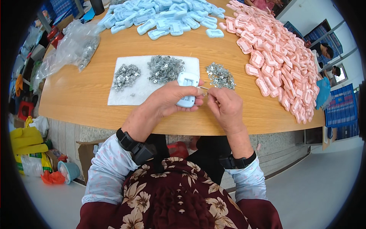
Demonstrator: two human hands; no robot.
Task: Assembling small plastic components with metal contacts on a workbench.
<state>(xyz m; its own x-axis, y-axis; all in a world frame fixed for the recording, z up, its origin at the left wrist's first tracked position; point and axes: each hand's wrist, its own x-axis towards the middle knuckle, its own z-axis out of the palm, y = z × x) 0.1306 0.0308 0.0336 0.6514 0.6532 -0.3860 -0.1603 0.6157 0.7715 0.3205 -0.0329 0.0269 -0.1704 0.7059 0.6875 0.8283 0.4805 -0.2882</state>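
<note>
My left hand [166, 98] grips a light-blue plastic casing [188, 78] with a recessed compartment, thumb across its face and fingers behind. Close to its right edge, my right hand [227, 106] is pinched. A thin metal piece [203, 87] shows between the two hands; what exactly the right fingers hold is too small to make out. Under and beyond the casing lies a white foam sheet [152, 97]. On it are a left heap of small metal contact pieces [126, 76] and a larger middle heap [164, 68]. Another metal heap [220, 76] sits on bare wood beyond my right hand.
Light-blue casings [164, 17] are piled at the table's far side, pink casings [274, 61] along its right. A clear plastic bag [70, 47] with metal pieces lies at the left of the wooden table [85, 97]. Other people [324, 51] are at the far right.
</note>
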